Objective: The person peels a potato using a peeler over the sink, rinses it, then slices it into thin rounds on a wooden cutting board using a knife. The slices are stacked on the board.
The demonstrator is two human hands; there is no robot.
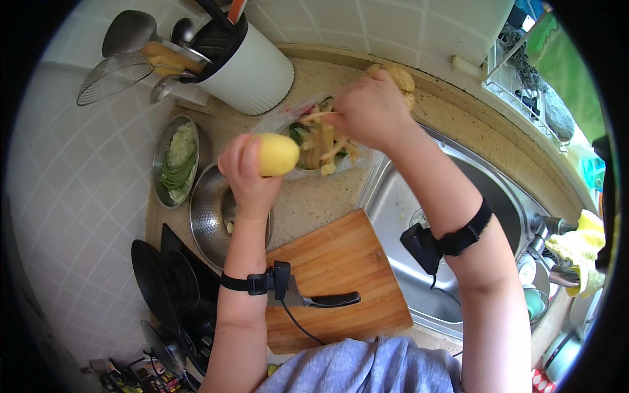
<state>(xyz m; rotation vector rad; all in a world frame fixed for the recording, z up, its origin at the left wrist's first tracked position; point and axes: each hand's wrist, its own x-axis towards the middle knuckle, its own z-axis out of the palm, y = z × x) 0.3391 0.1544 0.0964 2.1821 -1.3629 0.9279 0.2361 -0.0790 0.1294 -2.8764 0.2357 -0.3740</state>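
A peeled yellow potato (278,154) is gripped in my left hand (244,174), held above the counter. My right hand (371,110), slightly blurred, is curled over a heap of vegetable peelings (322,142). From its fingers juts a thin pale orange strip (317,117); whether it is a peel or part of a tool I cannot tell. The peelings lie on a clear plastic bag (265,123). Below my left wrist sits a hammered metal bowl (209,211) with a small pale piece inside, partly covered by my forearm.
A wooden cutting board (339,255) carries a knife (334,299), its blade partly hidden. The steel sink (393,196) is at right. An oval dish of sliced green vegetable (178,167) stands left, below a utensil holder (255,69). Brown lumpy items (400,78) lie behind my right hand. Black pans (157,285) sit lower left.
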